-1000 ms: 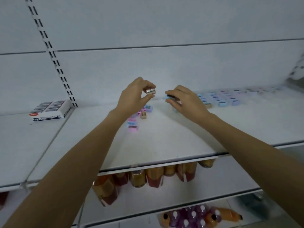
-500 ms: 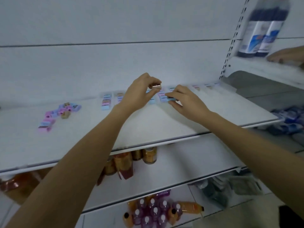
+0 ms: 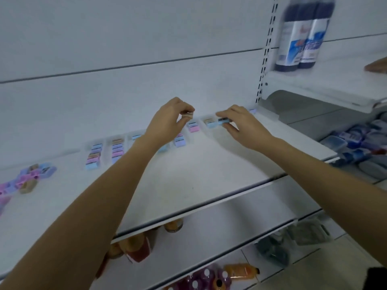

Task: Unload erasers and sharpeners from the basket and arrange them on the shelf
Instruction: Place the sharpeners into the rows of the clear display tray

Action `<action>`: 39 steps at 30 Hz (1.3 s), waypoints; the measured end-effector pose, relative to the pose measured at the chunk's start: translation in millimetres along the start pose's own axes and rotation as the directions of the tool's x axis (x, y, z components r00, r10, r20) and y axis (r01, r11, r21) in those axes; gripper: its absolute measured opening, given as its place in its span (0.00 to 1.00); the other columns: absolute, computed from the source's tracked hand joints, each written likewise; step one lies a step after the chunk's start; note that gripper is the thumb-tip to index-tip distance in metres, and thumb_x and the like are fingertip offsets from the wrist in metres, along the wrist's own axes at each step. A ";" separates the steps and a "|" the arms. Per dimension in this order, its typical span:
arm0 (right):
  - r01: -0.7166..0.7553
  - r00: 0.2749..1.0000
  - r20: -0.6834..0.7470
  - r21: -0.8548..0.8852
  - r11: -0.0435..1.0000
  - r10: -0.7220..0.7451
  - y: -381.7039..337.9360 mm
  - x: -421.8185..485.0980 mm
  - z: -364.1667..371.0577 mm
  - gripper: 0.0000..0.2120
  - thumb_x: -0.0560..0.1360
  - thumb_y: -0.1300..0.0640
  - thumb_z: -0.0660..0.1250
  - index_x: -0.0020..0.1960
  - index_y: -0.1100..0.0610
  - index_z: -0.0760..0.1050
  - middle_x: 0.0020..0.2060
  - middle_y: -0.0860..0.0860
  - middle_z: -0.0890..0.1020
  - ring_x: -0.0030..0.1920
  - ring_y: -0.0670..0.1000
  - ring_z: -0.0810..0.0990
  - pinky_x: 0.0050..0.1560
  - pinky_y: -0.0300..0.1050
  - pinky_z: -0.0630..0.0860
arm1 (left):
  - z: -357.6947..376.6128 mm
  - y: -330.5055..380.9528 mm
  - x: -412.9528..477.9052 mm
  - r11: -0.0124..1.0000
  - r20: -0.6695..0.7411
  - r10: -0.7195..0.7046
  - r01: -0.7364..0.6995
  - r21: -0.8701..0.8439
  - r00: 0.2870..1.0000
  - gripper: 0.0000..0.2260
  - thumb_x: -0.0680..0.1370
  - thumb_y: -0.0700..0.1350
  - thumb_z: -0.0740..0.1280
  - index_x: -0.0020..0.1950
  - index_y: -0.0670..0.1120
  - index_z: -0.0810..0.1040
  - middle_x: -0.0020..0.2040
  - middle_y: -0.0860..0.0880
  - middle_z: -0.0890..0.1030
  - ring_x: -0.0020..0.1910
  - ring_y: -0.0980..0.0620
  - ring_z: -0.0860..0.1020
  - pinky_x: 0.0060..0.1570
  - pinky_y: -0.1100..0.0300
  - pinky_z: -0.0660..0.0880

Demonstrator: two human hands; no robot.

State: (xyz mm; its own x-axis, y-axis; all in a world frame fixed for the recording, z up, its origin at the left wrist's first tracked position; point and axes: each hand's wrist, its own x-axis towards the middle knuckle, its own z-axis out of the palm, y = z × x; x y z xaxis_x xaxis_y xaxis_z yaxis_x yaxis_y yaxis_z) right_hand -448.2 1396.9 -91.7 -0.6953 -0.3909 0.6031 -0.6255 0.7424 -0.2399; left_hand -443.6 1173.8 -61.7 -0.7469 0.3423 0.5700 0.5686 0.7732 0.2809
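**Shelf (image 3: pixel 184 191) stocking, mid-placement**

Your two bare forearms reach up from the bottom corners of the view. Beneath them, on the lower levels, stand orange bottles (image 3: pixel 138 248) and, lower down, purple-capped bottles (image 3: pixel 206 276).

The white shelf you are working on shows bare board along its front. At its left end lies a loose pile (image 3: pixel 31 176) of small pastel pieces, pink, lilac, blue and tan, jumbled together. Farther back, short rows of pastel pieces (image 3: pixel 94 156) run front to back, side by side across the board. They are too blurred to tell erasers from sharpeners.

Your left hand (image 3: pixel 167 122) is raised just above those rows near the back panel. Its thumb and fingers are curled and pinch a small tan piece (image 3: pixel 188 115).

Your right hand (image 3: pixel 247 127) sits lower, to the right. Its fingertips pinch a blue piece (image 3: pixel 223 120) just beside a short row with a tan piece and a blue one (image 3: pixel 209 123). You cannot tell from this angle whether the blue piece touches the board.

Behind both hands rises the white back panel (image 3: pixel 125 38), ending at a slotted upright (image 3: pixel 265 49). Past it, in the next bay, two dark blue bottles (image 3: pixel 301 38) stand on a higher shelf, and another person's fingers (image 3: pixel 377 64) rest at the right edge. Below that, blurred blue containers (image 3: pixel 356 147) are packed together.
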 end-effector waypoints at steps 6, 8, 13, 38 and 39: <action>-0.090 0.995 0.034 -0.067 0.994 0.092 61.5 14.3 -23.4 0.10 0.75 0.66 0.63 0.55 0.63 0.77 0.52 0.61 0.76 0.52 0.60 0.74 0.54 0.40 0.65 | 38.0 13.1 23.5 1.000 0.070 -0.018 0.019 -0.007 0.997 0.08 0.76 0.36 0.63 0.54 0.40 0.78 0.50 0.42 0.78 0.51 0.47 0.76 0.49 0.67 0.65; -0.145 0.988 0.033 -0.092 0.985 0.148 82.8 22.9 -29.5 0.11 0.76 0.65 0.62 0.56 0.63 0.77 0.55 0.60 0.74 0.53 0.58 0.74 0.56 0.44 0.68 | 49.9 20.3 33.3 0.999 0.084 -0.037 0.038 -0.015 0.996 0.10 0.77 0.36 0.62 0.56 0.40 0.78 0.52 0.42 0.77 0.52 0.47 0.75 0.50 0.67 0.65; -0.268 0.960 0.055 -0.095 0.959 0.274 122.7 41.9 -29.5 0.12 0.76 0.65 0.60 0.59 0.63 0.76 0.57 0.59 0.74 0.55 0.57 0.74 0.54 0.39 0.65 | 79.2 43.6 68.1 0.992 0.087 -0.121 0.123 -0.021 0.989 0.11 0.77 0.38 0.62 0.58 0.40 0.77 0.54 0.42 0.77 0.54 0.46 0.75 0.54 0.62 0.66; -0.354 0.915 0.159 -0.120 0.928 0.370 174.6 34.8 -2.4 0.15 0.74 0.71 0.58 0.53 0.58 0.79 0.54 0.56 0.78 0.57 0.57 0.72 0.48 0.47 0.71 | 155.8 71.5 95.9 0.954 0.050 -0.293 0.288 0.089 0.955 0.10 0.79 0.44 0.60 0.59 0.45 0.72 0.56 0.47 0.76 0.54 0.48 0.74 0.47 0.58 0.68; -0.347 0.919 0.156 -0.117 0.931 0.362 174.6 34.6 -2.8 0.15 0.74 0.71 0.58 0.53 0.58 0.79 0.54 0.56 0.78 0.56 0.58 0.73 0.49 0.47 0.72 | 156.2 71.6 95.7 0.953 0.048 -0.294 0.290 0.086 0.954 0.10 0.79 0.44 0.60 0.59 0.45 0.72 0.56 0.47 0.76 0.54 0.48 0.74 0.47 0.58 0.68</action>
State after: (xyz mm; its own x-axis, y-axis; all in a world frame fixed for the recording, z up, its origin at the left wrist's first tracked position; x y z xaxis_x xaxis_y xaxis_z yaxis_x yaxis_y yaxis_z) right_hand -580.5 1514.5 -110.6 -0.9207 -0.1753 0.3487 -0.2997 0.8900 -0.3437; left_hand -528.2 1345.3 -107.7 -0.8969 0.1246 0.4243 0.2960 0.8820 0.3667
